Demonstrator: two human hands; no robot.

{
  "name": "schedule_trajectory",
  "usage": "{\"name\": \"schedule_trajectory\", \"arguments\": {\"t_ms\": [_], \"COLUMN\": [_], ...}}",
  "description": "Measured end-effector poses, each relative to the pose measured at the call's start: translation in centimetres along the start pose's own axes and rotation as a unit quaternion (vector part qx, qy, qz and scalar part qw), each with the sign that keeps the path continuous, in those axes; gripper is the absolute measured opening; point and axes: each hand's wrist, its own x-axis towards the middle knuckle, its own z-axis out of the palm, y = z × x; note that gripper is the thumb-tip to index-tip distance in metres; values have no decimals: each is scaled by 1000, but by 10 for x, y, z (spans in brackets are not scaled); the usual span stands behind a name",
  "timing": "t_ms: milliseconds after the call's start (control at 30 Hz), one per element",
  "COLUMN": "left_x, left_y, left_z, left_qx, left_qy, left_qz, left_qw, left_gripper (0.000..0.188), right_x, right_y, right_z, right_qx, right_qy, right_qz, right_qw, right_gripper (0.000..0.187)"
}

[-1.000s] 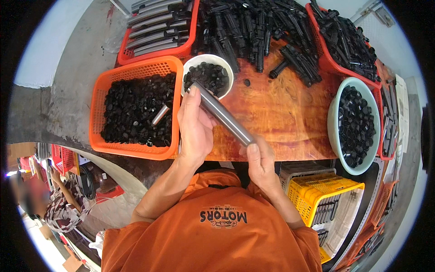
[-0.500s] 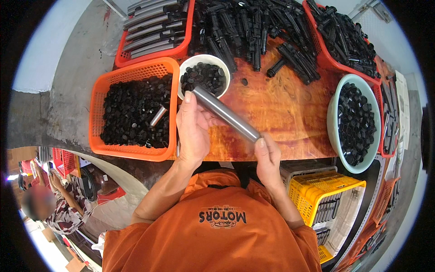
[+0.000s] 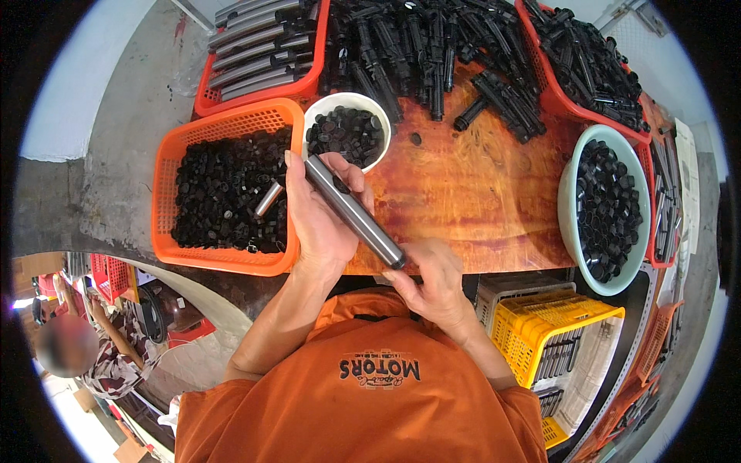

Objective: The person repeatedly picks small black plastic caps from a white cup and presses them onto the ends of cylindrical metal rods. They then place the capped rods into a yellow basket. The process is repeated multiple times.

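Observation:
My left hand [image 3: 323, 220] is wrapped round a shiny metal tube [image 3: 359, 216], which slants from the white bowl's side down to the right. A small black piece [image 3: 340, 184] rests against the tube beside my left fingertips. The tube's lower end carries a black cap [image 3: 397, 263], and my right hand [image 3: 434, 282] pinches there with thumb and fingers. Close to my left hand stand a white bowl [image 3: 311, 116] of small black caps and an orange basket [image 3: 224, 258] full of small black parts. A short metal cylinder [image 3: 268, 199] lies on those parts.
Black tubular parts [image 3: 432, 54] are heaped at the back of the wooden table [image 3: 478, 208]. Red baskets [image 3: 266, 92] stand at both far corners. A pale green bowl [image 3: 570, 224] of black rings is at right, above a yellow crate [image 3: 556, 309]. Another person [image 3: 116, 347] is at far left.
The tube has shifted left and down and tilted more steeply. My right hand has moved left along with its lower end, where a black cap now shows.

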Motion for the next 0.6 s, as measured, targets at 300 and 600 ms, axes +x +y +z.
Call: {"name": "schedule_trajectory", "arguments": {"t_ms": [300, 600], "left_x": [1, 1], "left_y": [-2, -3], "left_z": [-1, -2], "left_qx": [-37, -24], "left_qy": [0, -13], "left_qz": [-49, -80], "left_qw": [998, 996], "left_gripper": [58, 56], "right_x": [1, -2], "right_y": [-9, -11], "right_z": [4, 4], "right_qx": [9, -1], "right_qy": [-60, -6], "right_qz": [-46, -21], "right_qw": [997, 1000], "right_gripper": [39, 71]}}
